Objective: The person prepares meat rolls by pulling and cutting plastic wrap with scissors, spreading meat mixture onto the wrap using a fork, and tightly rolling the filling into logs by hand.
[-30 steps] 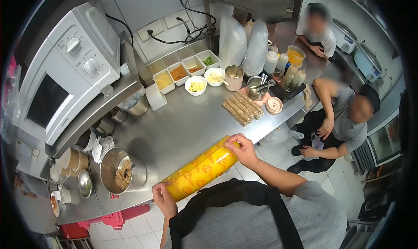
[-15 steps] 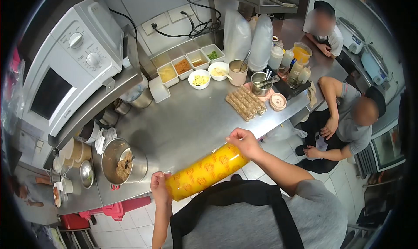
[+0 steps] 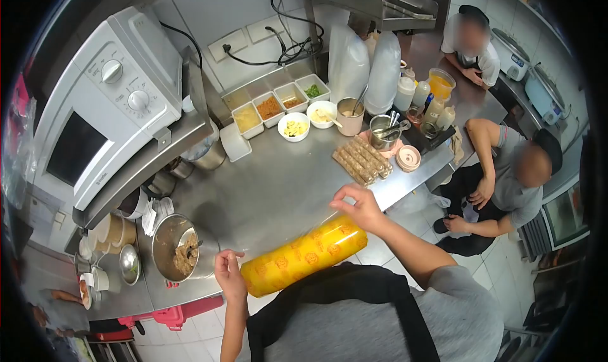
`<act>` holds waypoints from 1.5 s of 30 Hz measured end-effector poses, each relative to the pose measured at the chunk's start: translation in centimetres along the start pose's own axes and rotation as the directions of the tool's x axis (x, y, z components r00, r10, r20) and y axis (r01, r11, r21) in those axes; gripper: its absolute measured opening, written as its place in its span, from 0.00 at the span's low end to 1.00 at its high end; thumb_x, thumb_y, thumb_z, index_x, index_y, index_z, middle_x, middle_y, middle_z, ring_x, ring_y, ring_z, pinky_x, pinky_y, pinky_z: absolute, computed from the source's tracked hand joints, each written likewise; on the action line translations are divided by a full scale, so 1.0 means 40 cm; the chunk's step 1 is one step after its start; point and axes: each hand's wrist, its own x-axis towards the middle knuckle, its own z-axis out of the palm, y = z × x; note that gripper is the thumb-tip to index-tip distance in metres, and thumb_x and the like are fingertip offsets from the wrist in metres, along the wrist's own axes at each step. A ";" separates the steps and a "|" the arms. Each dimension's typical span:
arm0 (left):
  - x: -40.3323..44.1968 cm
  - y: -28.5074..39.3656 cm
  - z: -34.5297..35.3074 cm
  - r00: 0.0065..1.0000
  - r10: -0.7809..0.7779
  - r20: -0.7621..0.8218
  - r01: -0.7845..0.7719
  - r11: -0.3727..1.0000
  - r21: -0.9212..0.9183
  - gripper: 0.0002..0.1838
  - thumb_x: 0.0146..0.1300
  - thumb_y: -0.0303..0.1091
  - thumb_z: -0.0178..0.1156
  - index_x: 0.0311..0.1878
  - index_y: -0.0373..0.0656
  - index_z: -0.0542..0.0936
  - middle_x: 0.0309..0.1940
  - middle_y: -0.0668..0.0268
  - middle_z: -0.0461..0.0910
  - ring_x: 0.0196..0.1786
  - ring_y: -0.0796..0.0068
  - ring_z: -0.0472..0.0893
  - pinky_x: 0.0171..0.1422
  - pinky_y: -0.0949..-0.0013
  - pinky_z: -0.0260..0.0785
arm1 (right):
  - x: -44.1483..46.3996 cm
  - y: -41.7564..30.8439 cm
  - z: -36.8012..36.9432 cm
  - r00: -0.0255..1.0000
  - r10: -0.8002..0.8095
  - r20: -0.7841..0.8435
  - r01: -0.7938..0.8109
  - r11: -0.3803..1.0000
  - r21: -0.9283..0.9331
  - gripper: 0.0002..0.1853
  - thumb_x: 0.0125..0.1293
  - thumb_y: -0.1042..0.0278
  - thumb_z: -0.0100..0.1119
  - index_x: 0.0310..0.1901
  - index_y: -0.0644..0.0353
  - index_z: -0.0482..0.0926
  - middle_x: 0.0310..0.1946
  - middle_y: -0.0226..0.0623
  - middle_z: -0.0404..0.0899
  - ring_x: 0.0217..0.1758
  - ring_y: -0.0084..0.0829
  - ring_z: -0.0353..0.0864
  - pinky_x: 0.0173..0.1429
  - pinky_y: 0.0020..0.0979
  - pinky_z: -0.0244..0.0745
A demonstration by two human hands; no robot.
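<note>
A thick roll of plastic wrap [image 3: 305,254] with a yellow printed look lies at the near edge of the steel counter, against my body. My left hand [image 3: 230,276] is just off its left end, thumb and fingers pinched together. Over the right end, my right hand [image 3: 358,209] is also pinched. Both seem to grip the edge of the clear film, which is faint against the steel. Farther in, several wrapped, speckled sticks [image 3: 362,159] lie side by side. A steel pot [image 3: 166,248] holding a minced mixture and a spoon stands left of my left hand.
White tubs of toppings [image 3: 247,121] and two bowls [image 3: 294,127] line the back. Squeeze bottles [image 3: 405,93] and a cutlery pot [image 3: 385,134] stand right. A microwave [image 3: 120,89] overhangs the left. One person [image 3: 516,172] sits at right; another [image 3: 472,48] leans behind.
My hands have eased slightly away from the roll, with wider gaps at its ends. The roll appears turned a little. The whole view has shifted slightly.
</note>
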 end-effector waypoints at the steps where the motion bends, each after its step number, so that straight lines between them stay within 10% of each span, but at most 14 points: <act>1: 0.011 0.005 0.000 0.999 0.032 -0.016 -0.032 0.999 0.005 0.05 0.71 0.28 0.52 0.38 0.39 0.74 0.34 0.66 0.79 0.40 0.79 0.75 0.51 0.74 0.66 | 0.008 0.000 -0.002 1.000 -0.008 -0.018 0.008 1.000 0.025 0.08 0.59 0.66 0.69 0.33 0.59 0.80 0.28 0.34 0.78 0.31 0.26 0.74 0.36 0.27 0.68; 11: 0.149 0.049 0.036 0.981 0.140 -0.131 -0.162 0.971 -0.177 0.06 0.71 0.32 0.55 0.40 0.40 0.75 0.32 0.72 0.74 0.36 0.83 0.71 0.46 0.77 0.65 | 0.148 -0.039 0.002 0.997 0.040 -0.068 -0.020 0.962 0.274 0.08 0.61 0.70 0.67 0.32 0.64 0.79 0.30 0.28 0.78 0.35 0.18 0.74 0.41 0.24 0.70; 18: 0.321 0.069 0.037 0.941 0.245 -0.234 -0.187 0.951 0.245 0.06 0.68 0.33 0.58 0.37 0.40 0.79 0.33 0.73 0.66 0.35 0.82 0.66 0.41 0.77 0.61 | 0.309 -0.059 -0.001 0.971 -0.189 -0.145 0.188 0.982 -0.020 0.10 0.58 0.65 0.69 0.31 0.61 0.80 0.26 0.31 0.73 0.29 0.24 0.71 0.37 0.26 0.68; 21: 0.427 -0.010 0.069 0.962 0.113 -0.250 -0.113 0.993 0.011 0.07 0.67 0.34 0.59 0.37 0.40 0.80 0.32 0.72 0.67 0.33 0.81 0.66 0.39 0.74 0.62 | 0.414 0.021 0.043 0.964 -0.197 -0.178 0.185 0.979 -0.080 0.10 0.56 0.63 0.70 0.30 0.60 0.81 0.26 0.33 0.73 0.28 0.28 0.72 0.35 0.29 0.68; 26: 0.495 -0.142 0.130 0.921 0.243 -0.305 -0.056 0.857 0.513 0.07 0.65 0.37 0.58 0.38 0.45 0.80 0.31 0.58 0.79 0.40 0.56 0.79 0.46 0.59 0.71 | 0.474 0.165 0.151 0.981 -0.077 -0.179 0.028 0.964 -0.264 0.10 0.59 0.60 0.67 0.31 0.57 0.80 0.33 0.40 0.79 0.35 0.39 0.79 0.39 0.38 0.73; 33: 0.503 -0.265 0.178 0.954 0.028 -0.298 0.206 0.657 0.725 0.05 0.65 0.43 0.57 0.40 0.59 0.80 0.42 0.66 0.77 0.54 0.58 0.74 0.55 0.46 0.65 | 0.480 0.272 0.270 0.978 0.173 -0.120 -0.211 0.795 -0.569 0.12 0.67 0.54 0.56 0.41 0.53 0.76 0.40 0.41 0.80 0.43 0.44 0.80 0.44 0.46 0.74; 39: 0.492 -0.310 0.191 0.974 0.074 -0.213 0.150 0.489 0.859 0.08 0.63 0.40 0.60 0.45 0.58 0.77 0.47 0.65 0.73 0.55 0.60 0.70 0.57 0.48 0.60 | 0.469 0.356 0.334 0.966 -0.244 -0.085 0.095 0.642 -0.761 0.07 0.64 0.59 0.58 0.41 0.47 0.76 0.40 0.34 0.79 0.47 0.44 0.76 0.49 0.45 0.72; 45: 0.528 -0.306 0.169 0.945 -0.028 -0.325 0.289 0.536 0.794 0.14 0.61 0.39 0.63 0.49 0.57 0.73 0.50 0.63 0.71 0.57 0.60 0.69 0.58 0.49 0.60 | 0.493 0.396 0.313 0.962 -0.271 -0.020 0.188 0.719 -0.669 0.05 0.59 0.61 0.64 0.37 0.46 0.81 0.36 0.30 0.78 0.43 0.40 0.75 0.49 0.43 0.70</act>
